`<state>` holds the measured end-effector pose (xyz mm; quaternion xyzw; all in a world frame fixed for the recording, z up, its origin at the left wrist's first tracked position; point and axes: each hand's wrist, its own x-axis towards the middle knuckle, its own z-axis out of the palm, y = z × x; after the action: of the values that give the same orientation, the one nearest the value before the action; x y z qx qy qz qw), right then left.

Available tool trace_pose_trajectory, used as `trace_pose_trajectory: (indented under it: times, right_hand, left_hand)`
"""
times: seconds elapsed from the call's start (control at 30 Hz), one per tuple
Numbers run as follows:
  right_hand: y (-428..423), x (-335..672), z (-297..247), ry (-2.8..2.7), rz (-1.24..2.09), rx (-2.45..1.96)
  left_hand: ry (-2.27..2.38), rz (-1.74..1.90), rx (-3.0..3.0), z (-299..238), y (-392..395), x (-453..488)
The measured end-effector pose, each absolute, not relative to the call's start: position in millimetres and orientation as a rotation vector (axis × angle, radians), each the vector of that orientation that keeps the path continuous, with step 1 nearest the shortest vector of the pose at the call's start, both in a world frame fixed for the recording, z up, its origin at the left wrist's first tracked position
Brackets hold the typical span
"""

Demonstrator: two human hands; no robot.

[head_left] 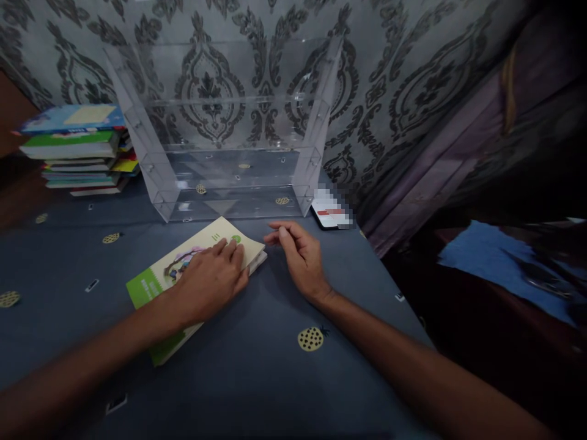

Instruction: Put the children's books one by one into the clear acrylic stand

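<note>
A cream and green paperback book [158, 278] lies at a slant on the cloth-covered table, its cover picture partly hidden by my left hand [213, 278]. The fingers of that hand rest across the cover, and its thumb is at the right edge of the book, gripping it there. My right hand [300, 256] is to the right of the book, apart from it. Its fingers are loosely curved, the thumb stands off from them, and nothing is between them. Behind both hands stands a clear plastic tiered rack [233, 146] with no books on its shelves.
A stack of books [87, 146] stands at the back left. Beside the rack's right foot lies a phone [328, 211], its screen partly blurred. The dark blue tablecloth [257, 373] ends on the right, where a blue cloth [493, 256] lies lower down. Patterned wallpaper [385, 79] rises behind.
</note>
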<state>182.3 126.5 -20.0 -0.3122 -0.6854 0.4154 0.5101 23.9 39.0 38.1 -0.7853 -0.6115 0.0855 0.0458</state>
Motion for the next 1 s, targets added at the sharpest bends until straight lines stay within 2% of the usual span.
trace_pose_trajectory:
  times: [0.5,0.63,0.8,1.0]
  right_hand:
    - [121,184,-16,-1.97,0.935,-0.809]
    - [120,184,-17,-2.036,0.9,-0.853]
    - [119,185,-16,-2.048,0.827,-0.863]
    - [117,185,-15,-2.071,0.752,-0.882]
  left_hand:
    - [-1.881,0.233,-2.347,25,34,26]
    - [-1.876,0.215,-2.443,38,37,15]
    - [-2.094,0.342,-2.358,61,47,-18]
    - [-2.115,0.424,-2.33,62,51,-33]
